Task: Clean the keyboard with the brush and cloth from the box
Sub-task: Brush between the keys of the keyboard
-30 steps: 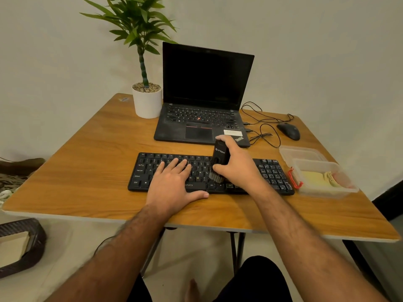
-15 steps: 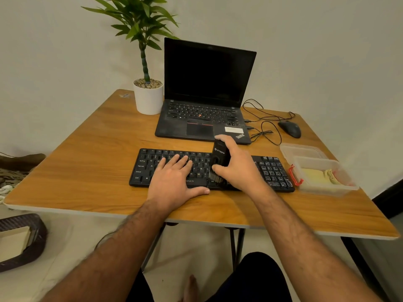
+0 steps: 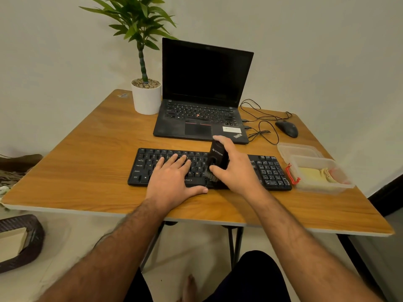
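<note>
Right hand: the right hand [image 3: 234, 171] is curled round the brush [image 3: 217, 159], thumb on its near face and fingers over the top.
Brush: black and upright, bristles down on the keys just left of this hand, around the middle of the keyboard [image 3: 270, 173].
Left hand: the left hand [image 3: 172, 177] lies flat with straight fingers on the left half of the keys and grips nothing; it looks to be steadying the board.
Box: the box [image 3: 345, 184] stands on the table [image 3: 76, 166] to the right of the right hand, just beside the keyboard's end, with its lid [image 3: 297, 148] off and behind it.
Cloth: the cloth [image 3: 314, 174] is folded inside the box, well apart from both hands.
Done: the box is opened and the brush taken out and put to work.
Under way: brushing, judged mid-course; which keys are already swept cannot be told.
Left: the rest of the brushing, then taking the cloth out and wiping.
</note>
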